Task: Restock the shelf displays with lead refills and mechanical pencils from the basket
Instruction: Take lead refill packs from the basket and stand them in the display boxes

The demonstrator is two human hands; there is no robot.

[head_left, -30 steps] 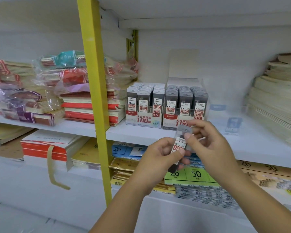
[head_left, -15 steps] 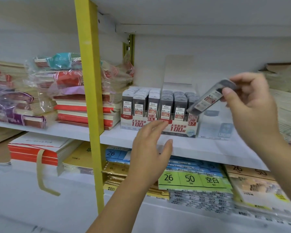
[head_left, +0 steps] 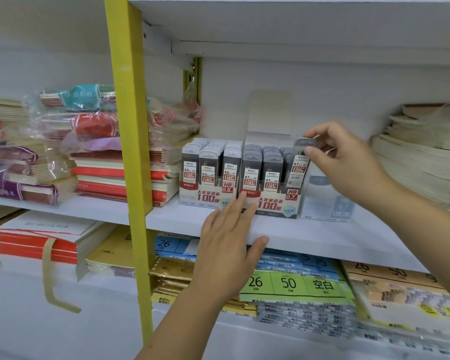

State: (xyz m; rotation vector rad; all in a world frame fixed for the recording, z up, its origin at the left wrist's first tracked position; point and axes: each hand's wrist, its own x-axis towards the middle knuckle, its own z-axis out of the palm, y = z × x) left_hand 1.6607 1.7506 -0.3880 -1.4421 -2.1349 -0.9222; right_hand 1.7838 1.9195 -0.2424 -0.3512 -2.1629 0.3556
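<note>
Two display boxes of grey lead refill cases stand side by side on the white shelf: the 0.5 box on the left and the 0.7 box on the right. My right hand pinches the top of one grey refill case, which stands nearly upright in the front right slot of the 0.7 box. My left hand is flat with straight fingers; its fingertips touch the lower front of the 0.7 box. No basket or pencils are in sight.
A yellow upright post divides the shelving. Wrapped notebook stacks lie to the left, paper stacks to the right. A clear display box stands just right of the 0.7 box. Packs of index paper fill the shelf below.
My right hand carried the refill case from in front of my chest up to the shelf and tipped it upright into the 0.7 box. My left hand let go of it and reached the box front.
</note>
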